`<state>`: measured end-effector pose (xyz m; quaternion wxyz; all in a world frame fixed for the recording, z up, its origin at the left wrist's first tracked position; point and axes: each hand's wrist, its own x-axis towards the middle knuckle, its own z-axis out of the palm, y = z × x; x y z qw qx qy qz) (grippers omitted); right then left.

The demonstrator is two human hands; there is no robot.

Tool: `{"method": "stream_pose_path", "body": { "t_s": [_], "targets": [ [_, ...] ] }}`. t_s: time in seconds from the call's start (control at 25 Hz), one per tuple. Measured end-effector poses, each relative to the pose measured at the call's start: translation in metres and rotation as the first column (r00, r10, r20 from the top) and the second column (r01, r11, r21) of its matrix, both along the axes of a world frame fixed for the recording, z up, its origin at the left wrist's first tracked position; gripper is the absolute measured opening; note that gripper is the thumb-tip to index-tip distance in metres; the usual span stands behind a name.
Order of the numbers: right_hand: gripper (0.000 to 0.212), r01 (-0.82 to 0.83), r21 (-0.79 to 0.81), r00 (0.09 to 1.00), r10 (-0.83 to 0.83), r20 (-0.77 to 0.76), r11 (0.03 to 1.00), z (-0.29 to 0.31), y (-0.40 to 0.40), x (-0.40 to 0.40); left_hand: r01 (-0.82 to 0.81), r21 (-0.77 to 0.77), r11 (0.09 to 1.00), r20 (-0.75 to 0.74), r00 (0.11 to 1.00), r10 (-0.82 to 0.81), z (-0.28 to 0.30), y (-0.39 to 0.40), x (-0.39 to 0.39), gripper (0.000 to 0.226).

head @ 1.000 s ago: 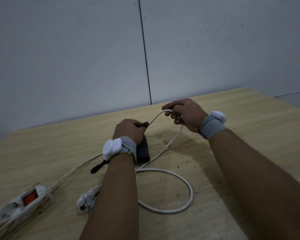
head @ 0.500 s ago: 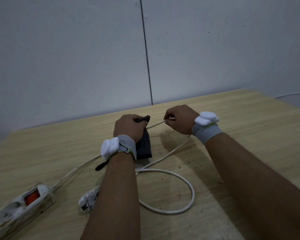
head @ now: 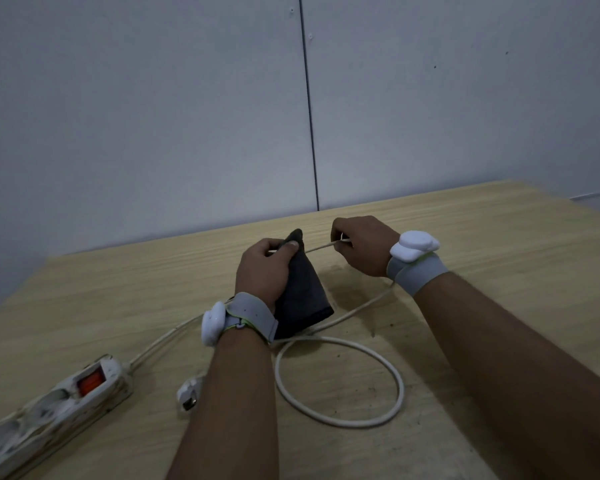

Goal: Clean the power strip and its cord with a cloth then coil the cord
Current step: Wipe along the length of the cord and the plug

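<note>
My left hand (head: 264, 268) grips a dark grey cloth (head: 303, 299) wrapped round the white cord (head: 388, 362), a little above the table. My right hand (head: 362, 245) pinches the same cord just to the right, and a short taut stretch runs between the two hands. From my right hand the cord drops to the table, makes a loose loop near my forearms and ends at the white plug (head: 189, 393). The dirty white power strip (head: 52, 407), with an orange switch, lies at the lower left with its cord leading up under my left wrist.
The wooden table (head: 499, 258) meets a grey wall (head: 153, 116) at the back. Its top shows dark specks of dirt near the cord loop. Both wrists carry grey bands with white devices.
My right hand came down and in toward the left, pulling the arched cord straight and short between the hands. My left hand turned so that more of the cloth shows.
</note>
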<state>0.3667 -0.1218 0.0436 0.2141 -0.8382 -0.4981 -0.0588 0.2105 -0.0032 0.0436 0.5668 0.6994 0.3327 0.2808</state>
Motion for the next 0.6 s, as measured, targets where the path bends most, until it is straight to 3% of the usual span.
{"method": "stream_pose_path", "body": {
  "t_s": [0.12, 0.2, 0.28, 0.36, 0.6],
  "targets": [
    [0.012, 0.025, 0.07, 0.999, -0.023, -0.041, 0.997, 0.004, 0.002, -0.003, 0.04, -0.323, 0.946, 0.087, 0.996, -0.013, -0.008, -0.011, -0.002, 0.016],
    [0.012, 0.055, 0.11, 0.997, -0.048, -0.064, 0.992, 0.006, 0.003, -0.007, 0.099, -0.579, 0.809, 0.134, 0.991, -0.026, -0.014, -0.019, -0.002, 0.031],
    [0.011, 0.076, 0.156, 0.993, -0.061, -0.099, 0.985, 0.008, 0.007, -0.012, 0.133, -0.732, 0.668, 0.17, 0.985, -0.01, -0.018, -0.025, 0.002, 0.04],
    [0.01, 0.069, 0.207, 0.988, -0.038, -0.147, 0.976, 0.01, 0.01, -0.016, 0.177, -0.788, 0.59, 0.213, 0.977, -0.01, -0.019, -0.03, 0.005, 0.043],
    [0.019, 0.022, 0.295, 0.984, 0.032, -0.177, 0.955, 0.012, 0.012, -0.024, 0.38, -0.787, 0.486, 0.437, 0.9, 0.004, -0.013, -0.032, 0.01, 0.034]
  ]
}}
